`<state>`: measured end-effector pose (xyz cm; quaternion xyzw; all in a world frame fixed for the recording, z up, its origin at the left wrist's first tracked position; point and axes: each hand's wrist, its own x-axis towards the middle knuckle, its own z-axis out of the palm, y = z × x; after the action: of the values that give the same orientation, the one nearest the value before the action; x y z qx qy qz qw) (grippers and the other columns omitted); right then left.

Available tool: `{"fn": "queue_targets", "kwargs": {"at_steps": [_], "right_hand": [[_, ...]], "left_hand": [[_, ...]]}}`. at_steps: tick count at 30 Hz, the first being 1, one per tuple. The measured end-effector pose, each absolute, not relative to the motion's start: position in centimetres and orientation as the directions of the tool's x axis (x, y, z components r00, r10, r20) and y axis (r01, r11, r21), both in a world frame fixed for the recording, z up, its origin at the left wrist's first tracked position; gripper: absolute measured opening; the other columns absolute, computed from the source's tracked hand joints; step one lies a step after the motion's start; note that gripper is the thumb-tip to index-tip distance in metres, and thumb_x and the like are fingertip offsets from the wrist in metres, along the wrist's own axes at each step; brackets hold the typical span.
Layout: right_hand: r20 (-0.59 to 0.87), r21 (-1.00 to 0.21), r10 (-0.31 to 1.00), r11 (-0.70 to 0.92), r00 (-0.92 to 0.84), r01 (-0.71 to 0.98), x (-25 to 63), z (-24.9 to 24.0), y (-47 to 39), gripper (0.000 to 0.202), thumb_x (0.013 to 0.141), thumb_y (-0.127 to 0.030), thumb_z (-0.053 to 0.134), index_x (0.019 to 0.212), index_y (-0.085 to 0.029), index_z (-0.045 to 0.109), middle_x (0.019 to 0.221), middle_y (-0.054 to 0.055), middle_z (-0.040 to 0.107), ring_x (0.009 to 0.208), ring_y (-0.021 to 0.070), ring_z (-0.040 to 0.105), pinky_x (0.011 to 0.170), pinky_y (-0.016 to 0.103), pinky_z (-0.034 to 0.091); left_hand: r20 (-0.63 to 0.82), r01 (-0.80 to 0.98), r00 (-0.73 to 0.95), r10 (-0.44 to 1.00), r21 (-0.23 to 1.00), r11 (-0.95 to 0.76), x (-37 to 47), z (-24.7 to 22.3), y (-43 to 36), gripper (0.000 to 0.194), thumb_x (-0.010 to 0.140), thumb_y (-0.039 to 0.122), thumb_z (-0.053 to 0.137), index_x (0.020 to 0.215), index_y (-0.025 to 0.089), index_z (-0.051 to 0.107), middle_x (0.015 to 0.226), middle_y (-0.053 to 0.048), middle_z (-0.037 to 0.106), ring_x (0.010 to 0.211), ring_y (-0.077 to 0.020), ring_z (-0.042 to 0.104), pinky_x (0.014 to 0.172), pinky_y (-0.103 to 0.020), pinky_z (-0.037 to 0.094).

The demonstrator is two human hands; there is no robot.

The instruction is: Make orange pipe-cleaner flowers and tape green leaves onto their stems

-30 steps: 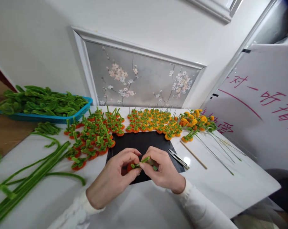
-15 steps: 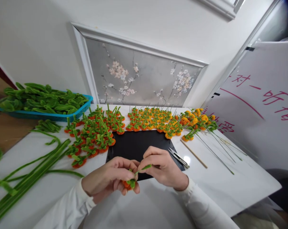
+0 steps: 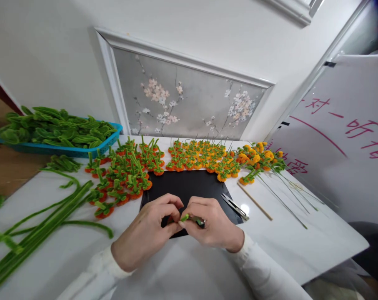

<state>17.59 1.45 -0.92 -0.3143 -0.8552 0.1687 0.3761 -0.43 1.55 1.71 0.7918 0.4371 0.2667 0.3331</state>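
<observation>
My left hand (image 3: 149, 227) is closed in a pinch, fingertips meeting those of my right hand (image 3: 212, 223) over the black mat (image 3: 176, 187). Between them pokes the fuzzy tip of a green pipe cleaner (image 3: 184, 217), pinched by my right thumb and fingers. A little orange shows behind my left fingers; the rest of the pipe-cleaner flower there is hidden. Small silver thread snips (image 3: 235, 207) lie on the mat's right edge. Just beyond the mat stand rows of orange pipe-cleaner flowers (image 3: 123, 200) and yellow ones (image 3: 204, 158), face down with green stems up.
A blue basket (image 3: 106, 146) heaped with green pipe-cleaner leaves is at the back left. Long green pipe cleaners (image 3: 45, 233) lie on the white table's left side. Rightward are a thin wooden stick (image 3: 254, 201), wire-stemmed yellow flowers (image 3: 266, 156) and a whiteboard (image 3: 332, 104).
Both hands have turned inward and their fingertips have come together. The orange flower has gone mostly out of sight behind my left fingers, and less of the green pipe cleaner shows.
</observation>
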Motion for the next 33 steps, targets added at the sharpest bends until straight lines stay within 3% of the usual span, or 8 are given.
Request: {"fn": "queue_targets", "kwargs": {"at_steps": [2, 6, 17, 21, 26, 33], "right_hand": [[0.545, -0.507, 0.652, 0.757, -0.527, 0.413, 17.62, -1.06, 1.53, 0.011, 0.082, -0.014, 0.053, 0.079, -0.017, 0.062, 0.073, 0.001, 0.056, 0.060, 0.0093, 0.049, 0.055, 0.021, 0.038], [0.555, -0.510, 0.642, 0.765, -0.529, 0.393, 17.89, -1.09, 1.77, 0.015, 0.087, -0.019, 0.052, 0.078, -0.017, 0.063, 0.076, 0.003, 0.060, 0.064, 0.0101, 0.053, 0.059, 0.021, 0.041], [0.558, -0.496, 0.604, 0.792, -0.569, 0.355, 17.85, -0.70, 1.48, 0.017, 0.088, -0.019, 0.049, 0.081, -0.017, 0.065, 0.078, 0.004, 0.062, 0.065, 0.0103, 0.056, 0.059, 0.021, 0.044], [0.556, -0.507, 0.627, 0.776, -0.546, 0.375, 17.62, -0.69, 1.29, 0.015, 0.084, -0.016, 0.051, 0.079, -0.017, 0.065, 0.072, 0.003, 0.061, 0.060, 0.0103, 0.054, 0.055, 0.021, 0.042], [0.541, -0.503, 0.641, 0.766, -0.545, 0.401, 17.58, -0.77, 1.33, 0.014, 0.084, -0.015, 0.050, 0.079, -0.018, 0.063, 0.073, 0.002, 0.059, 0.060, 0.0102, 0.053, 0.055, 0.021, 0.041], [0.526, -0.533, 0.636, 0.764, -0.564, 0.363, 18.02, -0.35, 1.51, 0.015, 0.088, -0.015, 0.048, 0.081, -0.017, 0.062, 0.077, 0.003, 0.058, 0.068, 0.0113, 0.054, 0.061, 0.022, 0.043]], "left_hand": [[0.135, 0.553, 0.464, 0.875, 0.728, -0.405, -0.39, 1.73, 1.41, 0.017, 0.075, 0.013, 0.057, 0.058, 0.017, 0.057, 0.096, -0.001, 0.061, 0.081, -0.0152, 0.059, 0.072, -0.027, 0.042], [0.101, 0.507, 0.492, 0.865, 0.774, -0.379, -0.38, 1.73, 1.44, 0.019, 0.074, 0.007, 0.053, 0.058, 0.018, 0.055, 0.090, 0.000, 0.062, 0.078, -0.0130, 0.059, 0.068, -0.024, 0.042], [0.003, 0.442, 0.630, 0.776, 0.820, -0.363, -0.96, 2.07, 1.66, 0.021, 0.079, 0.014, 0.050, 0.059, 0.017, 0.056, 0.088, 0.000, 0.063, 0.071, -0.0115, 0.057, 0.064, -0.022, 0.041], [0.070, 0.496, 0.572, 0.818, 0.765, -0.412, -0.66, 2.36, 1.54, 0.007, 0.072, 0.015, 0.061, 0.067, 0.018, 0.059, 0.091, -0.001, 0.063, 0.079, -0.0150, 0.058, 0.070, -0.024, 0.041], [0.145, 0.513, 0.526, 0.838, 0.732, -0.449, -0.29, 1.93, 1.30, 0.026, 0.078, 0.018, 0.057, 0.054, 0.017, 0.050, 0.081, -0.001, 0.061, 0.068, -0.0128, 0.055, 0.062, -0.024, 0.038], [0.122, 0.441, 0.537, 0.835, 0.803, -0.400, -0.47, 1.60, 1.17, 0.023, 0.077, 0.012, 0.055, 0.055, 0.017, 0.051, 0.079, 0.001, 0.061, 0.067, -0.0111, 0.054, 0.062, -0.023, 0.038]]}}
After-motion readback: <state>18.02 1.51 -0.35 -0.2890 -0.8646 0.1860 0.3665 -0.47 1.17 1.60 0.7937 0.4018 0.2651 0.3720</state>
